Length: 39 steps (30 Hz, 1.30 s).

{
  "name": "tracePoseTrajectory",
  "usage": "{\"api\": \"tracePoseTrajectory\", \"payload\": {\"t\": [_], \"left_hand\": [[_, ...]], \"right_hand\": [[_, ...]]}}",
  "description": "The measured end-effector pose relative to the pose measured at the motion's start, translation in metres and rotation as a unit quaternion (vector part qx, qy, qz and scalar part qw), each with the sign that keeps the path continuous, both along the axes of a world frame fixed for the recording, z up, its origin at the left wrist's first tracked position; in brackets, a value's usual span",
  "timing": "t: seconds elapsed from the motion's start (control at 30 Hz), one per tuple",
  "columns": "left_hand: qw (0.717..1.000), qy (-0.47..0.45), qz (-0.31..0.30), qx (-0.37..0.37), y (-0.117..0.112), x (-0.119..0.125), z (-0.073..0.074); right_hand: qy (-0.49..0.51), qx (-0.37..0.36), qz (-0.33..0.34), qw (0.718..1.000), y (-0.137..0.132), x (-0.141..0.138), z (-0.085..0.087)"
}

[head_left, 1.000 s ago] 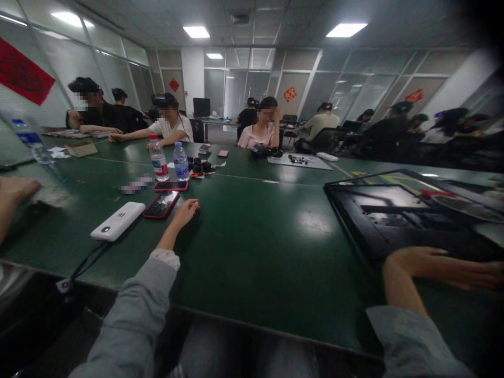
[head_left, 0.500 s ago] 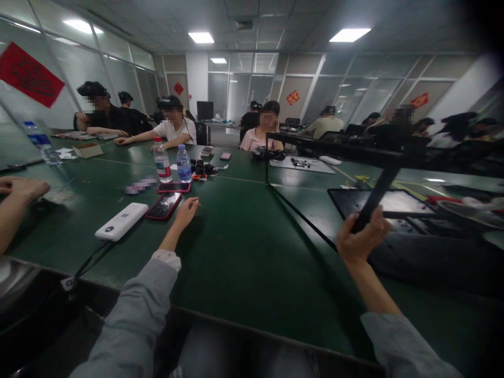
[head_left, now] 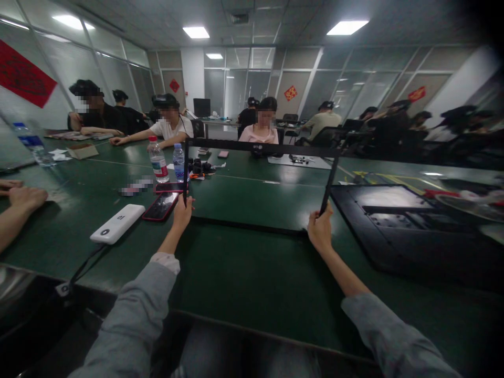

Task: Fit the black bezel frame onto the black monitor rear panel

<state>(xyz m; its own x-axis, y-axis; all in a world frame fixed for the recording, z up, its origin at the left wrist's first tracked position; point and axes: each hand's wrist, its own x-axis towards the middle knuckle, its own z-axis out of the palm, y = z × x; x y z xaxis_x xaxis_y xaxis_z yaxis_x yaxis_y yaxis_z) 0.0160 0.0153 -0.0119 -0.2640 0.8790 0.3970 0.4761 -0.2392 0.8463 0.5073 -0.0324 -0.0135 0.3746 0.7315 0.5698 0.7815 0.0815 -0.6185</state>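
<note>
Upright before me stands a thin black screen bezel (head_left: 262, 148), a hollow rectangle with a small logo on its top bar. My left hand (head_left: 182, 212) has its fingers closed around the left side bar. On the opposite side, my right hand (head_left: 320, 230) grips the lower part of the right bar. The bottom bar is close to the green table (head_left: 244, 283); whether it touches is unclear. Right of my right hand lies a large black device casing (head_left: 413, 231), flat on the table, with openings and parts showing.
A phone in a red case (head_left: 160, 206) and a white power bank (head_left: 118, 224) with a cable lie left of my left hand. Two water bottles (head_left: 158, 161) stand behind. Another person's hands (head_left: 25, 199) rest at far left. A person in pink (head_left: 260, 134) sits opposite.
The bezel has swung from the right to in front of me, now facing me squarely. My left hand, previously free, has taken its left bar. My right hand has moved left with it.
</note>
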Motion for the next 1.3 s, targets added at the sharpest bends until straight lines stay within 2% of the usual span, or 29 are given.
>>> {"api": "tracePoseTrajectory", "payload": {"t": [0.13, 0.3, 0.43, 0.53, 0.87, 1.13, 1.3], "left_hand": [[0.998, 0.052, 0.036, -0.032, 0.002, -0.005, -0.004], [0.988, 0.131, 0.06, -0.056, 0.004, -0.006, -0.007], [0.982, 0.165, 0.073, -0.054, 0.004, -0.005, -0.008], [0.977, 0.178, 0.091, -0.071, 0.002, -0.004, -0.008], [0.973, 0.194, 0.087, -0.086, 0.0, -0.003, -0.007], [0.938, 0.284, 0.109, -0.167, 0.0, 0.002, -0.003], [0.929, 0.31, 0.104, -0.175, 0.0, 0.002, -0.004]], "right_hand": [[-0.045, -0.072, 0.032, 0.996, 0.017, 0.015, -0.021], [-0.084, -0.074, -0.001, 0.994, 0.029, 0.035, -0.037], [-0.089, -0.108, -0.024, 0.99, 0.03, 0.039, -0.038], [-0.085, -0.105, -0.027, 0.99, 0.029, 0.038, -0.037], [-0.098, -0.12, -0.02, 0.988, 0.033, 0.042, -0.041], [-0.132, -0.149, -0.034, 0.979, 0.038, 0.044, -0.045], [-0.134, -0.15, -0.033, 0.979, 0.039, 0.046, -0.047]]}}
